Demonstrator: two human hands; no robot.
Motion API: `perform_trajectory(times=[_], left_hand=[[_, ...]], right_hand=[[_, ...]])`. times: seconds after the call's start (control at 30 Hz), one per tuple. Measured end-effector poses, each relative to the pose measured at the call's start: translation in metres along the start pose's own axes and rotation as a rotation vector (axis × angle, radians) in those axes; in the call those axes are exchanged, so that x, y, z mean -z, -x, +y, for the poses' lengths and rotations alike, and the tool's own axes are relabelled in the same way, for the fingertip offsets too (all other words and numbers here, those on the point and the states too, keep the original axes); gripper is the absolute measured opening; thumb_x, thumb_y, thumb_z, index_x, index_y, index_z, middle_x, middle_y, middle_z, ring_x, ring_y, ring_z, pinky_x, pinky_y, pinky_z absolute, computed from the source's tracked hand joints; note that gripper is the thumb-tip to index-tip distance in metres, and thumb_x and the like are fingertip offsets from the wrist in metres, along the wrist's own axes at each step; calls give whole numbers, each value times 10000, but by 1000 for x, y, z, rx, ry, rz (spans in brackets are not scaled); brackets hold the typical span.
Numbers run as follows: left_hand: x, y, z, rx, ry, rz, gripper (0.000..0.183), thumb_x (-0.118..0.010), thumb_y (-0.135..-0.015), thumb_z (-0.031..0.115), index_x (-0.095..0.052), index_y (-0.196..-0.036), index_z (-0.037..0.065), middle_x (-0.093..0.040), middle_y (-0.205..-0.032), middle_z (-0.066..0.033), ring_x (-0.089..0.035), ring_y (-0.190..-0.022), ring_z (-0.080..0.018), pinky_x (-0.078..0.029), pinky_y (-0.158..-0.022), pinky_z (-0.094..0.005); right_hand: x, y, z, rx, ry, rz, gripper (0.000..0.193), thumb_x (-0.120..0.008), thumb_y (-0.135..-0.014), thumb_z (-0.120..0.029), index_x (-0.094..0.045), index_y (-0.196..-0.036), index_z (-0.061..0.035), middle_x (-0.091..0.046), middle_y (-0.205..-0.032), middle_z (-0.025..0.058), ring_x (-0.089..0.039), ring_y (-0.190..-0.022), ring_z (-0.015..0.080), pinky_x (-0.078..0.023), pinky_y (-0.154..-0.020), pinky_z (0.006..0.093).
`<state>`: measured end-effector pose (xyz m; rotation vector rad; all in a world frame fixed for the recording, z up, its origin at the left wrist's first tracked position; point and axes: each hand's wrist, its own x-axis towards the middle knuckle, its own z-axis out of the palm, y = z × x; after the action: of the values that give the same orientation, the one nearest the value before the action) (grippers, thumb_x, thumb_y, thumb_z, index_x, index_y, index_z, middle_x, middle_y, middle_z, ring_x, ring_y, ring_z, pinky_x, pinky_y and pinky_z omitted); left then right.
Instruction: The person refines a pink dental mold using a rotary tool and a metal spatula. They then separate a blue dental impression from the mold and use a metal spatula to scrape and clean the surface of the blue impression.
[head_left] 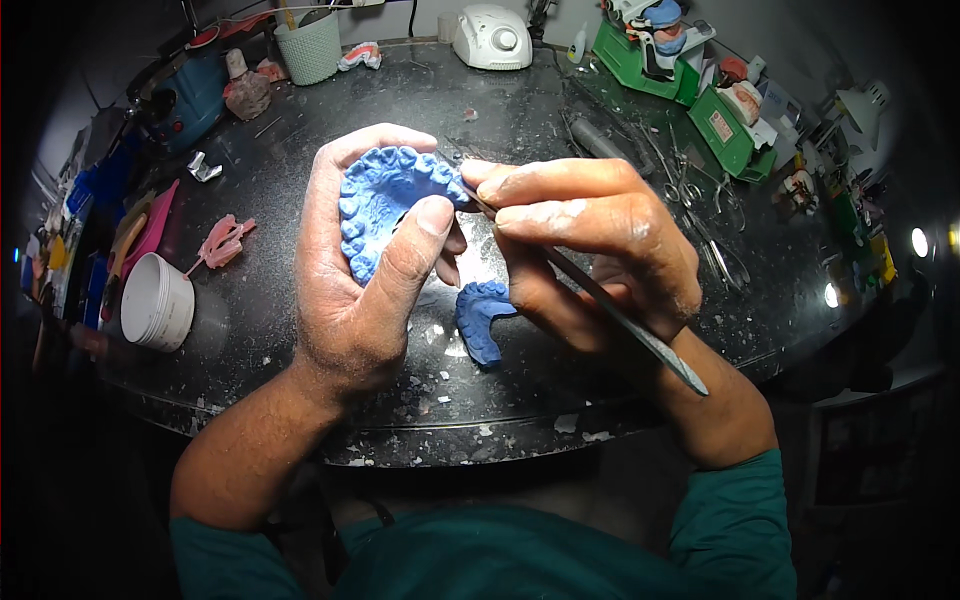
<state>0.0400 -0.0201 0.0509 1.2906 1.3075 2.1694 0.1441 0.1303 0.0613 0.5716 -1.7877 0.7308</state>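
Observation:
My left hand [350,300] is wrapped round a blue dental cast [385,205], its row of teeth facing up and my thumb lying over the inner edge. Between the fingers of my right hand [600,235] is a slim metal carving tool [620,312]. Its broad flat end points down toward my right forearm, while the other end meets the right side of the cast near the teeth; the very tip is hard to make out. Below, on the dark bench, lies a second, horseshoe-shaped blue dental cast [482,325], partly hidden by my right hand.
A white tub [158,302] and a pink piece [224,240] lie at left. Along the back stand a pale basket [308,48] and a white control box [492,38]. Green bins [722,130] hold dental models at right, near scissor-like instruments [690,192]. Pale scraps dot the bench's front edge [450,445].

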Motion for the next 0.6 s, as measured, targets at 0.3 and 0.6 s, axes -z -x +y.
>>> perform_trajectory(times=[0.3,0.6], left_hand=[[12,-3,3,-94,-204,-77,343,-732,-863,55,-568,-1162,18,-628,-1022,-37,-605,-890,-68,-499,-797,-225],[12,-3,8,-94,-345,-101,415,-757,-797,4,-563,-1164,14,-612,-1063,-47,-609,-915,-73,-504,-822,-227]], right_hand=[[9,-2,-10,-494,-457,-11,147,-615,-860,62,-578,-994,17,-671,-981,198,-720,-930,260,-615,-833,378],[9,-2,-12,-575,-485,21,129,-669,-858,46,-622,-977,27,-698,-979,163,-700,-899,170,-580,-851,321]])
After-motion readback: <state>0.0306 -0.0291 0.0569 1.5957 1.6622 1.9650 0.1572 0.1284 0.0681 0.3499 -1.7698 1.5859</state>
